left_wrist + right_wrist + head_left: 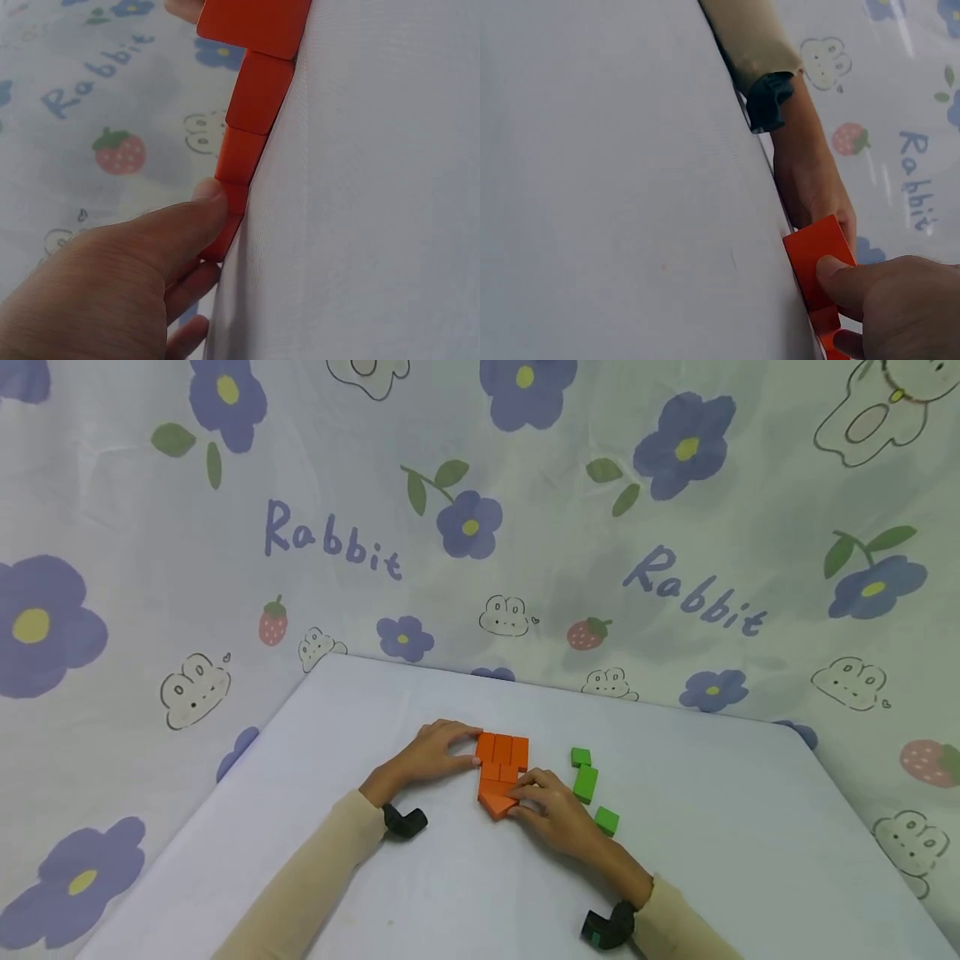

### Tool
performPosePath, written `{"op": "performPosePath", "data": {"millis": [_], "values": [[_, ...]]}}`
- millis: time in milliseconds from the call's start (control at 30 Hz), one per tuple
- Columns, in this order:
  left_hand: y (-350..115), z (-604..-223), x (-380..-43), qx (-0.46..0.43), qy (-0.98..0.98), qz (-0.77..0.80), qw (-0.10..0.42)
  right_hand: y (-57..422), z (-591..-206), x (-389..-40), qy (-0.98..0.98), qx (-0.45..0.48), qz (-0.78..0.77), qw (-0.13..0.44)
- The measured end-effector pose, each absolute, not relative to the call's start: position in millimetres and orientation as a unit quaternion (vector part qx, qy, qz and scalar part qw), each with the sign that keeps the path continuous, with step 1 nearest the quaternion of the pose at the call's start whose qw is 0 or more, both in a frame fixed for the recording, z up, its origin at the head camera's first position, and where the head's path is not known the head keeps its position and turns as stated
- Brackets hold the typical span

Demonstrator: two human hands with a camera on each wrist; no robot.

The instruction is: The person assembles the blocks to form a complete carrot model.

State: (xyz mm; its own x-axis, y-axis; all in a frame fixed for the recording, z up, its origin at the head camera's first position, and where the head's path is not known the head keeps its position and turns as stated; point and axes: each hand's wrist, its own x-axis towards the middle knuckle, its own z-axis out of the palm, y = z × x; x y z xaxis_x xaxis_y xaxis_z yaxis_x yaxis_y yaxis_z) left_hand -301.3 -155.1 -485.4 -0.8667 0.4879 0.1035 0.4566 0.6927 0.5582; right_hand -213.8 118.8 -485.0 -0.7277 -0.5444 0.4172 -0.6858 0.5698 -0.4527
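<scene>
Several orange blocks lie joined in a group on the white table. Three upright oblong ones form the far row, with smaller blocks nearer and a triangular block at the near end, its point towards me. My left hand touches the left side of the far row with thumb and fingertips, the fingers loosely extended. My right hand pinches the triangular block; in the right wrist view, the thumb presses on its near orange face. The left wrist view shows the left thumb against the blocks' side.
To the right of the orange group stand green blocks: a small one, an oblong one and another small one close to the right hand. A patterned cloth hangs behind the white table.
</scene>
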Motion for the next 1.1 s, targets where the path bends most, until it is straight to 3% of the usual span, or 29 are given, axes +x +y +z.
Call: {"op": "performPosePath", "data": {"millis": [567,1100], "values": [[-154.4,-482.9,-300.5,0.257,0.92,0.296,0.023,118.7,-487.9,-214.9,-0.873,0.384,0.243,0.174],[-155.0,-485.7,-299.7,0.26,0.915,0.307,0.019,118.7,-489.6,-213.5,-0.869,0.39,0.242,0.187]]}}
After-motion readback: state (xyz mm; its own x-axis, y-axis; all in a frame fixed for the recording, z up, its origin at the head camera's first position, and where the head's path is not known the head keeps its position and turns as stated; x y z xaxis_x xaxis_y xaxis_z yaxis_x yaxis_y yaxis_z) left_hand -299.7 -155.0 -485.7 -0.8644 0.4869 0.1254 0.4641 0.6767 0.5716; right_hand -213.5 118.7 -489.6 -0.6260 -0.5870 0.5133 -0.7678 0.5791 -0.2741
